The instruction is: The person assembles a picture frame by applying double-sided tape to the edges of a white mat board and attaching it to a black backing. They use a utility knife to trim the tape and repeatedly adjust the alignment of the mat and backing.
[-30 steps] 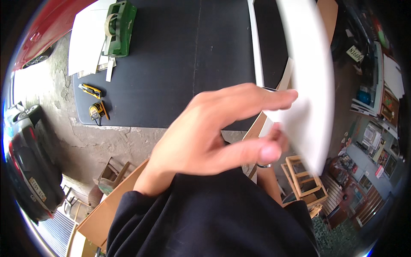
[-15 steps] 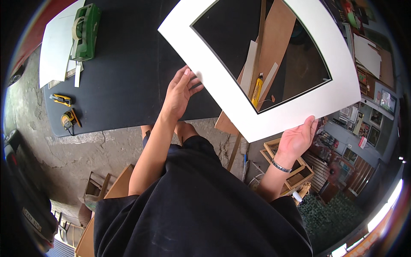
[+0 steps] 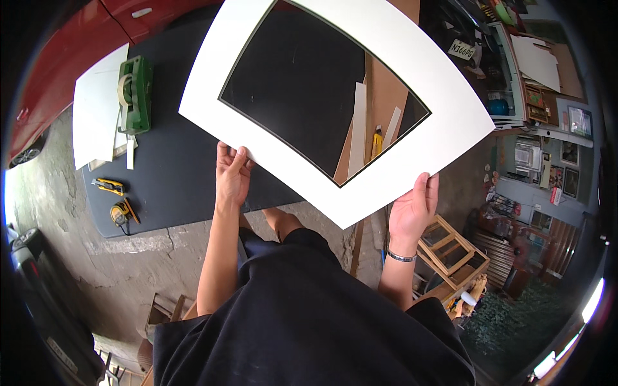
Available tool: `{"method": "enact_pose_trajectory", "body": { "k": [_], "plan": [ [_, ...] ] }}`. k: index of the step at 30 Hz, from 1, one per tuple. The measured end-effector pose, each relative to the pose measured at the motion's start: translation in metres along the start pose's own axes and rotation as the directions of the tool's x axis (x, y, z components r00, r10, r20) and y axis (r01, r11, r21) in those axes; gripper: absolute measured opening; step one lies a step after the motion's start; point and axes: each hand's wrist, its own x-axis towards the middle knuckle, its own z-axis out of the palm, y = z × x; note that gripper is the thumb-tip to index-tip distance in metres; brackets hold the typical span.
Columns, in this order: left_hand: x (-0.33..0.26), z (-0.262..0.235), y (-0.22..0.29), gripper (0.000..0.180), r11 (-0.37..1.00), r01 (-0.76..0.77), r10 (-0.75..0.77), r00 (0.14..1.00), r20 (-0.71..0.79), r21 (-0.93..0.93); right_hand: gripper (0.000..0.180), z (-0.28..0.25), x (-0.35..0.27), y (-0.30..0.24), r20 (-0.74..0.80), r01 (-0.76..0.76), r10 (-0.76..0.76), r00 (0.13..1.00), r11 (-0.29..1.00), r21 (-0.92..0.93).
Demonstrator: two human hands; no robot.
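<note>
A large white picture mat board (image 3: 283, 151) with a dark-edged rectangular window is held up over the black table (image 3: 174, 174). My left hand (image 3: 233, 175) pinches its lower left edge, thumb on top and fingers beneath. At the lower right edge, my right hand (image 3: 412, 209) grips it the same way; a bracelet sits on that wrist. Through the window show a brown board (image 3: 385, 90), a white strip (image 3: 358, 122) and a yellow utility knife (image 3: 377, 143).
On the table's left stand a green tape dispenser (image 3: 136, 96) and white sheets (image 3: 96, 112). Nearer lie a yellow cutter (image 3: 108, 186) and a tape measure (image 3: 121, 213). Wooden frames (image 3: 456, 254) are stacked at right. A red car (image 3: 58, 58) is beyond the table.
Both hands have carried the mat board to the left, and its tilt has changed a little. My left hand now clasps the edge, where before its fingers were more spread.
</note>
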Motion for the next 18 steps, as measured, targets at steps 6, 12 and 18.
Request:
{"method": "enact_pose_trajectory", "body": {
  "k": [6,12,18],
  "plan": [
    [0.026,0.017,0.014,0.033,0.992,0.068,-0.062,0.997,-0.055,0.11,0.034,0.03,0.018,-0.004,-0.007,0.28,-0.288,0.958,0.937,-0.207],
    [0.032,0.089,0.121,0.066,0.95,0.023,-0.031,0.999,0.021,0.312,0.019,0.063,0.022,-0.02,0.505,0.787,-0.631,0.588,0.303,-0.538],
    [0.011,0.059,0.189,0.069,0.878,0.037,-0.005,0.998,-0.069,0.478,0.035,0.099,0.012,0.081,0.895,0.966,-0.365,0.256,0.137,-0.22]
  ]
}}
